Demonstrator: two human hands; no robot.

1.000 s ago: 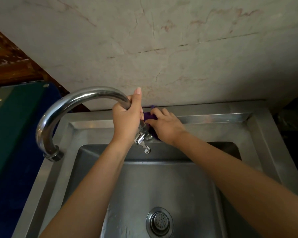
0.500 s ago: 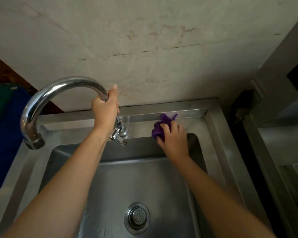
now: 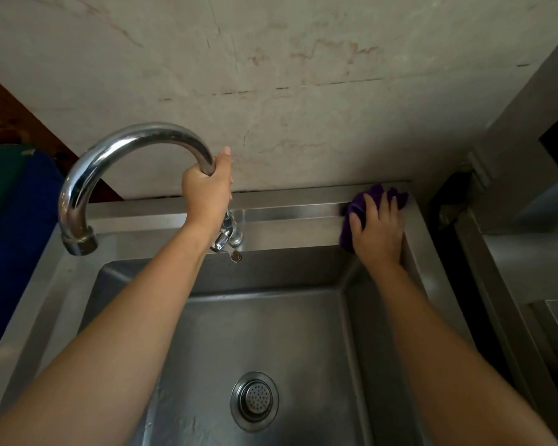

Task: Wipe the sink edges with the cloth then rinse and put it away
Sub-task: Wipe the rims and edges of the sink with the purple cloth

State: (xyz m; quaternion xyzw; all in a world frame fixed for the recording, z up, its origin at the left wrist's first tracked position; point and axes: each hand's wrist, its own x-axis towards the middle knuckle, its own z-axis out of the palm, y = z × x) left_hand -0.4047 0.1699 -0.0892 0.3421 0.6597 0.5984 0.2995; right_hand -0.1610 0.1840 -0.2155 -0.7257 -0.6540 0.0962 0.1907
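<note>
A steel sink [image 3: 287, 214] fills the lower view, its back ledge running under the marble wall. The purple cloth [image 3: 356, 207] lies bunched in the back right corner of the ledge. My right hand [image 3: 377, 230] presses flat on the cloth with fingers spread and fairly straight. My left hand [image 3: 207, 191] grips the upright stem of the curved chrome faucet [image 3: 110, 159], thumb pointing up. The spout end [image 3: 79, 243] hangs over the left ledge, no water running. Part of the cloth is hidden under my right palm.
A drain strainer [image 3: 254, 401] sits in the basin floor. A small tap lever [image 3: 229, 244] sticks out at the faucet base. Blue and green fabric [image 3: 16, 214] lies left of the sink. A second steel unit [image 3: 529, 272] stands at the right across a dark gap.
My right hand slid the cloth along the back ledge from beside the faucet base to the right corner. The left hand kept its grip on the faucet stem.
</note>
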